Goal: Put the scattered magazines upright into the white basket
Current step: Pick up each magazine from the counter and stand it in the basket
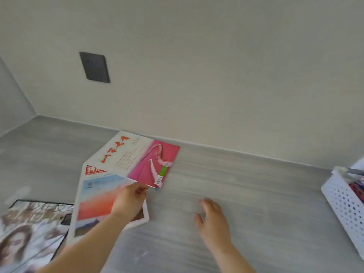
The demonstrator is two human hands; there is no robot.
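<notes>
A white-and-pink magazine (137, 158) with red lettering lies near the wall on the grey counter. My left hand (129, 200) pinches its near corner. Under it lies a second magazine (94, 201) with an orange-and-blue cover and a white border. A third magazine (29, 231) with a portrait cover lies at the lower left. My right hand (213, 219) hovers over the bare counter with relaxed fingers, holding nothing. The white perforated basket (342, 205) stands at the far right edge, with something colourful inside it.
The grey wood-grain counter (246, 194) runs along a pale wall. A dark wall plate (94, 67) sits on the wall above the magazines. A corner of the walls closes the counter at the far left.
</notes>
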